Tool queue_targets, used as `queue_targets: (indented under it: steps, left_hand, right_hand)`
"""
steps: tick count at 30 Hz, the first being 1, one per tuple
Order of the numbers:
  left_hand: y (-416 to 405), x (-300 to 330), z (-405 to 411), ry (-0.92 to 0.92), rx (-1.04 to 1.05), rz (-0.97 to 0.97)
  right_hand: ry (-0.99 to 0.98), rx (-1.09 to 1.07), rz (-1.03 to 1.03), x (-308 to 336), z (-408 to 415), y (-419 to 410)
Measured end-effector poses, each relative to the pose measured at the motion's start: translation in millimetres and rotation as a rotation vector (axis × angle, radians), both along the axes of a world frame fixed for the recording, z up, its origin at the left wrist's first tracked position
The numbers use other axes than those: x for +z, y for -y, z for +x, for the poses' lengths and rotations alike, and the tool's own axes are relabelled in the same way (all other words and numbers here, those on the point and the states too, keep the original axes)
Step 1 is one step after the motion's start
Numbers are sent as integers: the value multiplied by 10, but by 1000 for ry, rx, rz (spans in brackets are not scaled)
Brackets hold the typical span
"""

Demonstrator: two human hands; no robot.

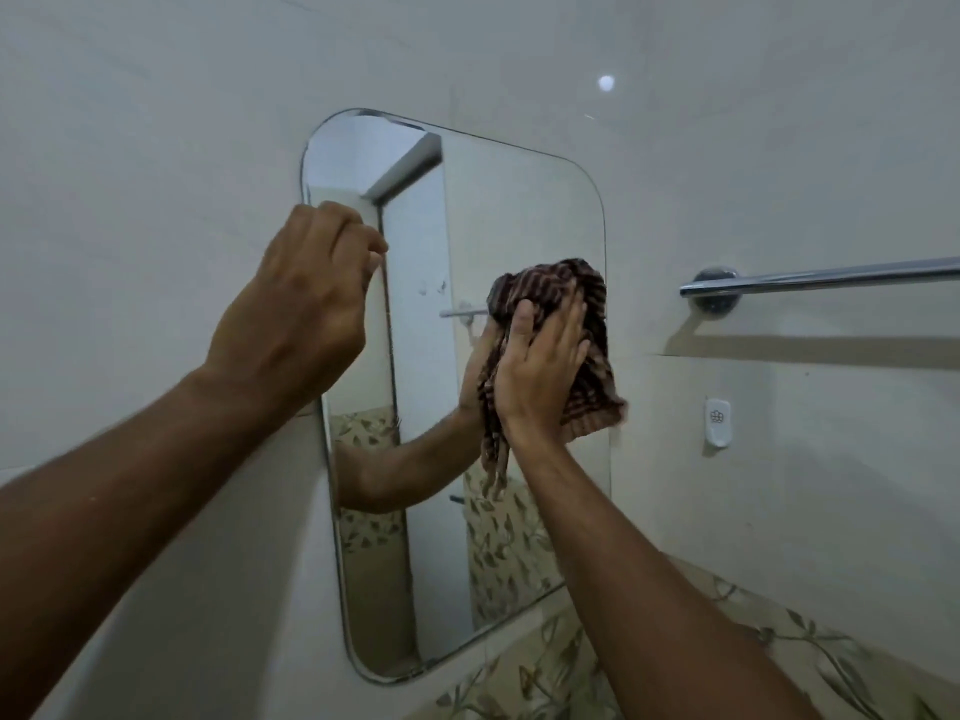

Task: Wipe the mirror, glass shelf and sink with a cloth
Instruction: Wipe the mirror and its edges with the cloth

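no readable text, small embossed emblem on white wall hook

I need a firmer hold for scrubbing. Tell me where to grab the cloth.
Probably pinch the cloth at its bunched top edge, coming from above. The right hand only presses it flat on the mirror, and the lower end hangs loose.
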State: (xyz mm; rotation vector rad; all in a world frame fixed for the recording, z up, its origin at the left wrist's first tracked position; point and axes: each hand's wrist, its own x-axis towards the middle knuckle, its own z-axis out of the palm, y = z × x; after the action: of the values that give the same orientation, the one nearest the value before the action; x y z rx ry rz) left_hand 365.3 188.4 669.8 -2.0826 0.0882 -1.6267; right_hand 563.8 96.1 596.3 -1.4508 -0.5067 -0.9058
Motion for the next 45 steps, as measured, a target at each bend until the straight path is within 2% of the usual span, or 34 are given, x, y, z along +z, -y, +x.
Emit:
queue_targets:
  steps: [2, 6, 8, 11, 16, 18, 23, 27, 31, 34, 37, 42, 45]
  left_hand:
    - [-14, -4, 10, 6, -2, 3]
    - [-31, -11, 20, 9, -15, -5]
    - [-27, -11, 13, 21, -26, -5]
    - [-18, -23, 8, 30, -44, -15]
    - [6, -8, -41, 65, -181, -177]
    - [16, 5, -76, 122, -245, -236]
    - [26, 15, -86, 166, -343, -298]
    - [25, 22, -86, 200, -377, -336]
    - [-10, 81, -146, 222, -255, -276]
    - [-38, 106, -174, 203, -186, -248]
    - [-14, 77, -33, 154, -92, -209]
    - [2, 35, 24, 128, 165, -78]
    - [7, 38, 36, 136, 196, -88]
  right_hand:
    - [36, -2, -19, -242, -183, -66]
    - [352, 35, -278, -838, -667, -143]
    - [466, 40, -365, -848, -715, -128]
    - [559, 25, -388, -465, -753, -135]
    - [551, -1, -339, 271, -867, -236]
    - [539, 15, -314, 212, -896, -262]
    - [679, 49, -367, -361, -898, -271]
    - [689, 38, -352, 79, -976, -276]
    - [696, 0, -343, 886, -1062, -395]
    - [712, 30, -346, 1250, -967, -402]
    - [652, 17, -252, 1263, -541, -258]
    - [381, 37, -119, 1080, -322, -173]
    - [550, -10, -238, 874, -618, -259]
